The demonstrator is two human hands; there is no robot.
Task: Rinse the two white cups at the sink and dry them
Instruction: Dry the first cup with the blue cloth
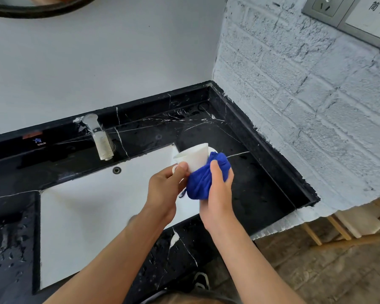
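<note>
My left hand (166, 187) grips a white cup (194, 156) by its handle side, with the cup tipped so its base points up and to the right. A bunched blue cloth (203, 178) is pressed against the cup's lower side, held in my right hand (218, 191). Both hands hover over the right end of the white sink basin (92, 207). A sliver of another white object (212, 148) peeks out behind the cup on the counter; I cannot tell whether it is the second cup.
A chrome faucet (99, 137) stands behind the basin on the black marble counter (255, 178), which is wet at the left. A white brick wall with sockets (329, 7) bounds the right side. Wooden slats (342, 227) lie on the floor.
</note>
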